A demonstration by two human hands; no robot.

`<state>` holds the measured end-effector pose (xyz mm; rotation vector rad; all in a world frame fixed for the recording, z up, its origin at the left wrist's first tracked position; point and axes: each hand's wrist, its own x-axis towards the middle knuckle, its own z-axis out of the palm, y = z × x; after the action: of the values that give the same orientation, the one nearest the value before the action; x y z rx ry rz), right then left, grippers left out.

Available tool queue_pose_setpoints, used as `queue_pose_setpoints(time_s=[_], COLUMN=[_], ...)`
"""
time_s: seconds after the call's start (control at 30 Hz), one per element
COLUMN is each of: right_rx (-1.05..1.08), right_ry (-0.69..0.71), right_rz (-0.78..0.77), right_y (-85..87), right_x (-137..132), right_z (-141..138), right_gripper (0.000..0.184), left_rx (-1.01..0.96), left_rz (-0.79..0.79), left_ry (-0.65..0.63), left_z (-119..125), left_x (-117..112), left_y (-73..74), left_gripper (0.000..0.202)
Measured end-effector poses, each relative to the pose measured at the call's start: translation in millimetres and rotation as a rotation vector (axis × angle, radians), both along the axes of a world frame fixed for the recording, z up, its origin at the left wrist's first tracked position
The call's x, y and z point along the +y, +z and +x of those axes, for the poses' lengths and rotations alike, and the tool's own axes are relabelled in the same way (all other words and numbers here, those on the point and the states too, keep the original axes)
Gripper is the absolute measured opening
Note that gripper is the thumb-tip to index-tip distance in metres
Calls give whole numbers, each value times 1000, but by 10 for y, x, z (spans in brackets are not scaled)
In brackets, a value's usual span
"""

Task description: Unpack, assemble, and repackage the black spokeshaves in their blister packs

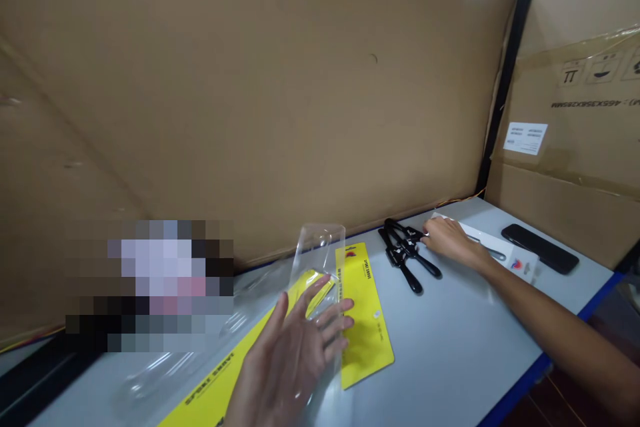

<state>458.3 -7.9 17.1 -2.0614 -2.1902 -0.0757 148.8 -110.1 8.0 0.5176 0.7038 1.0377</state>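
My left hand (295,353) is spread flat, fingers apart, pressing on a clear plastic blister shell (320,250) that lies over a long yellow card (225,373). A second yellow printed card (363,313) lies just right of the fingers. My right hand (447,240) reaches to the back right of the table, its fingertips at a small pile of black-handled tools (407,257). Whether the fingers grip one of the tools is unclear.
A white card package (515,260) lies under my right wrist, and a black phone (540,248) lies beyond it. Cardboard sheets (250,93) wall the back, and a cardboard box (575,147) stands at the right. Clear plastic shells (165,367) lie at the left. The table's blue edge (530,377) runs at the right.
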Motion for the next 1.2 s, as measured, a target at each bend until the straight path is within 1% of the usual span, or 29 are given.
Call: queue_pose_setpoints(time_s=[0.13,0.27,0.4,0.5,0.63,0.77,0.87,0.97,1.1,1.2], right_rx=[-49,-66,-62,-39,4,57,106,157,196,231], right_ry=[13,-3,-36,-64,-94,-103,-104,-109,-108,-63], right_rz=[-53,-93,-133,-162,-184,-185,-171,-139,-53,43], right_y=[-47,-51,-24,-6,-10,-58,-90,-72,40,134], right_x=[-55,-72,-58,-34,16,88,141,163,104,-37], right_z=[-98,-135,-107,-80,-53,-27,-10,4,-24,-145], right_gripper=[19,22,22,21,22,22,24,24,22,21], left_rx=[-7,-36,-40,-20,-11,-12,-7,3,-18,-23], left_rz=[-17,-11,16,36,69,91,90,71,69,63], left_ry=[-18,-26,-10,-14,-24,-26,-20,-5,-17,-33], left_z=[-7,-7,0,11,16,17,27,40,49,54], left_x=[-27,-49,-59,-61,-63,-78,-89,-89,-78,-80], left_y=[-2,8,74,115,110,113,144,170,167,153], left_gripper=[60,57,59,55,49,47,45,41,38,42])
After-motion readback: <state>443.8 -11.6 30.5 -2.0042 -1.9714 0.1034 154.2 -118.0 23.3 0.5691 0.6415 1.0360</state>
